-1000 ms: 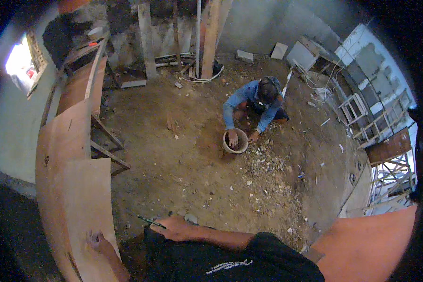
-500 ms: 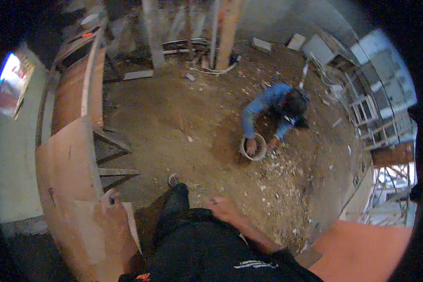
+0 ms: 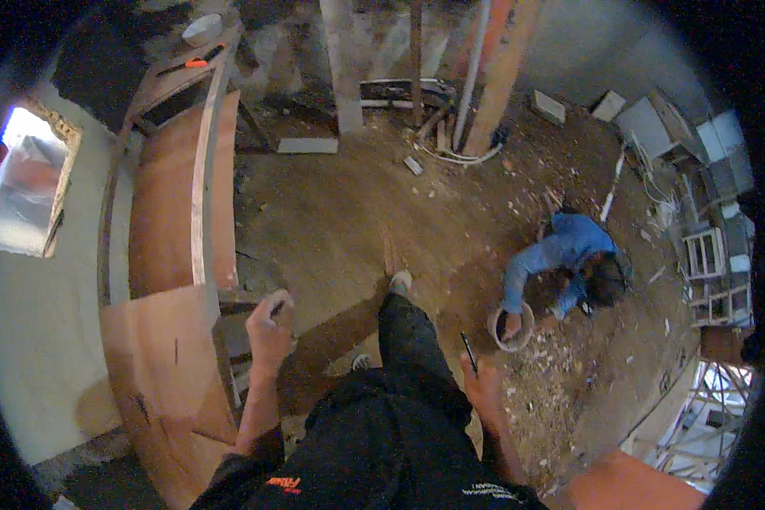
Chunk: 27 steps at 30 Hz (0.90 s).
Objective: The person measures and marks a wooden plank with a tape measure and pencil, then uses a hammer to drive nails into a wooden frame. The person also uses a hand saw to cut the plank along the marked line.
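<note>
In my right hand (image 3: 484, 387) is a thin dark pen (image 3: 467, 350), its upper end sticking out past the fingers. My left hand (image 3: 269, 325) is raised with its fingers curled together. Whether something small sits in them I cannot make out. Just left of that hand lies a brown plywood sheet (image 3: 166, 340), on a wooden bench frame (image 3: 200, 195) along the wall. Between my arms, one of my legs is stretched forward, its shoe on the dirt floor.
To the right a person in a blue top (image 3: 561, 251) crouches with a hand in a round bucket (image 3: 512, 347), beside scattered rubble (image 3: 544, 391). An orange-handled tool (image 3: 202, 61) and a white bowl (image 3: 202, 31) are on the bench's far end. A wooden post (image 3: 501, 76) stands ahead.
My view has swung left and I have stepped forward. My left hand has come away from over the plywood. The pen now shows in my right hand. The person still crouches at the bucket.
</note>
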Each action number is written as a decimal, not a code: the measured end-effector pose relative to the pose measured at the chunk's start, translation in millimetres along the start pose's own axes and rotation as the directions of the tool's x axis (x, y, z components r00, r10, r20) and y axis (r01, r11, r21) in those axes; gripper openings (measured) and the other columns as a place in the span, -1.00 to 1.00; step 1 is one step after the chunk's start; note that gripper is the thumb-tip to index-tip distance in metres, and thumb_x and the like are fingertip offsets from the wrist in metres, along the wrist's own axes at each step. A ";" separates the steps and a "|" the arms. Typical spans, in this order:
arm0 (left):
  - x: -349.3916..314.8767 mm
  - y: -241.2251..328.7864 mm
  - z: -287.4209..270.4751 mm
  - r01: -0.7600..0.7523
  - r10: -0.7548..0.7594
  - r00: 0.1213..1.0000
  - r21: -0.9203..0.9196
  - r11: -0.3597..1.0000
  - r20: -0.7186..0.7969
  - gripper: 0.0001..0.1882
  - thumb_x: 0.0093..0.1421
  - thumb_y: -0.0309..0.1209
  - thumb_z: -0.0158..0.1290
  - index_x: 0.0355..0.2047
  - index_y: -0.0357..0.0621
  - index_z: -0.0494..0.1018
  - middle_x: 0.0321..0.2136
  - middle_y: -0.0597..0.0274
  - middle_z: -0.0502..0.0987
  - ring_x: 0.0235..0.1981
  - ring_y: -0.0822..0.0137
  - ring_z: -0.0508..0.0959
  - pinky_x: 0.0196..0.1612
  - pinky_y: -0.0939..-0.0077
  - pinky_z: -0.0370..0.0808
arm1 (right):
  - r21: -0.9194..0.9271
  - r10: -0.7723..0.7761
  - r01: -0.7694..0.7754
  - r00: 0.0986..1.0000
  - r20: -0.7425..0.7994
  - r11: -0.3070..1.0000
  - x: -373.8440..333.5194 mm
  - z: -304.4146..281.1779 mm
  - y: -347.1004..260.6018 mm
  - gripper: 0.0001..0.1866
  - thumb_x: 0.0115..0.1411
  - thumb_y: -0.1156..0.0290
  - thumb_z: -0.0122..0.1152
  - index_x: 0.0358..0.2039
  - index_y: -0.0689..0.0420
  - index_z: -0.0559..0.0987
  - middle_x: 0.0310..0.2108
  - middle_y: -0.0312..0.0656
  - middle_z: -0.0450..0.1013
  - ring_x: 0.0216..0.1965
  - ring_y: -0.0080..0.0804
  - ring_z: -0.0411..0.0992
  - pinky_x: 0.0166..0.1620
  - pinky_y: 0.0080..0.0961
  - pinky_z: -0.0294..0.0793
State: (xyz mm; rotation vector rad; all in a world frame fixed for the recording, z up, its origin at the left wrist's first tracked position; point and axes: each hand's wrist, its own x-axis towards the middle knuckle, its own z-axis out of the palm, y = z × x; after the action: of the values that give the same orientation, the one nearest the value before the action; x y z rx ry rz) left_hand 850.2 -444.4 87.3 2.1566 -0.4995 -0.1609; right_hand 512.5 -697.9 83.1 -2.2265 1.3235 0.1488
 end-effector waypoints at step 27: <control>756.9 101.2 156.3 0.060 -0.095 0.994 -0.502 0.863 -0.045 -0.67 0.24 -0.20 0.18 -0.22 -0.26 0.56 -0.50 0.35 0.53 -0.52 0.58 0.40 -0.43 0.61 0.36 | 0.083 0.210 -0.231 0.956 0.207 0.969 512.3 -41.3 -137.0 -0.78 0.17 0.32 0.24 -0.23 0.15 0.58 -0.40 -0.03 0.56 -0.32 -0.04 0.56 -0.23 -0.13 0.51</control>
State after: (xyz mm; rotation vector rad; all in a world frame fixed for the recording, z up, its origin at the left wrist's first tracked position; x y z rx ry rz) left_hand 1463.8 -923.5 125.5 1.6624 -0.2888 -0.2333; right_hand 882.6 -1068.2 -10.8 -1.9173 1.4314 0.3630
